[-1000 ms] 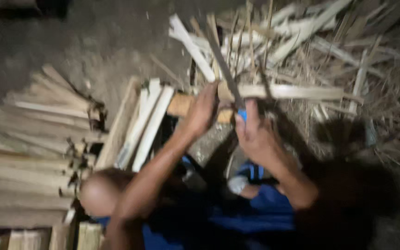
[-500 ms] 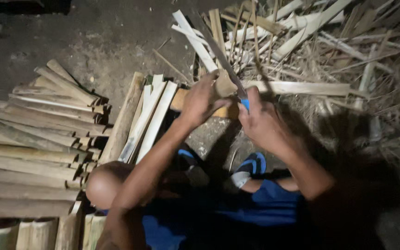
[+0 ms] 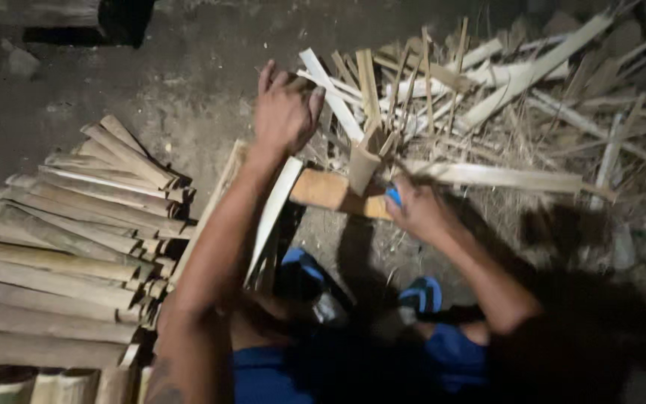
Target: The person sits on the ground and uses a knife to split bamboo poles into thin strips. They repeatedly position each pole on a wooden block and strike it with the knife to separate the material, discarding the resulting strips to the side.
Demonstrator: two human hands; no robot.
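Two hands: your left hand point(image 3: 284, 111) hovers, fingers loosely spread, above the bamboo piece point(image 3: 364, 166); your right hand point(image 3: 419, 212) grips a blue-handled tool point(image 3: 393, 196).

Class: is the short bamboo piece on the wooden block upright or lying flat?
Upright: the bamboo piece stands on end on the wooden block.

The left hand point(image 3: 284, 108) is raised with fingers loosely curled, holding nothing, above a bamboo piece point(image 3: 363, 166) that stands upright on a wooden block point(image 3: 330, 191). The right hand point(image 3: 416, 212) grips a blue handle point(image 3: 393, 196) just beside the bamboo piece. Split strips point(image 3: 487, 71) lie scattered on the ground beyond. A stack of bamboo slats point(image 3: 76, 224) lies to the left. Blue sandals point(image 3: 420, 294) show below.
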